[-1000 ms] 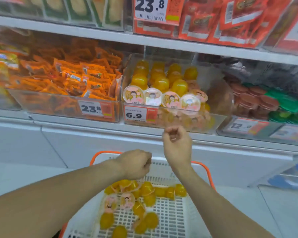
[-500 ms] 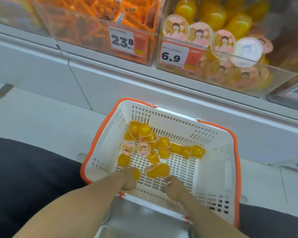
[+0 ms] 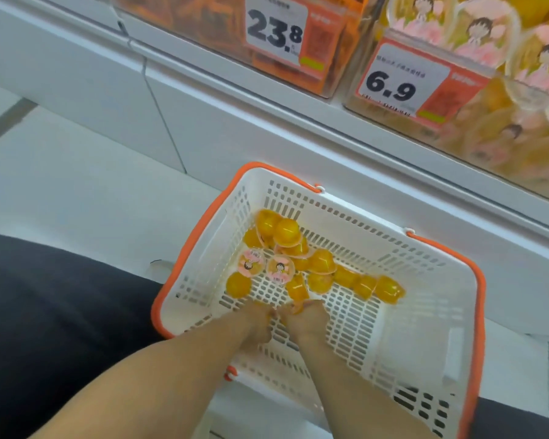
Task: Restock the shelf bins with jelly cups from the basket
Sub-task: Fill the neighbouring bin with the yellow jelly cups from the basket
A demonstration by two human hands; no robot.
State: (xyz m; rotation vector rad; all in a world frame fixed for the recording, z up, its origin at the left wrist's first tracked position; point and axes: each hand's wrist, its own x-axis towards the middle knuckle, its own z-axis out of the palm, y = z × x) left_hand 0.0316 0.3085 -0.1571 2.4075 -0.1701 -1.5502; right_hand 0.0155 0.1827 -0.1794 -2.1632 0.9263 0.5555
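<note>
Both hands now together, left hand (image 3: 256, 324), right hand (image 3: 301, 321), reaching into basket (image 3: 425, 327)

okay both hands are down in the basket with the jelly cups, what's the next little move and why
Probably close each hand on a cup and lift. The left hand and right hand sit side by side on the basket floor, fingertips at the nearest jelly cups; whether they already grip one is too blurred to tell.

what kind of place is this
Most likely a shop aisle, a supermarket or snack store. Clear shelf bins carry printed price tags, 23.8 and 6.9, and a white shopping basket with orange trim sits on the floor holding jelly cups.
</note>
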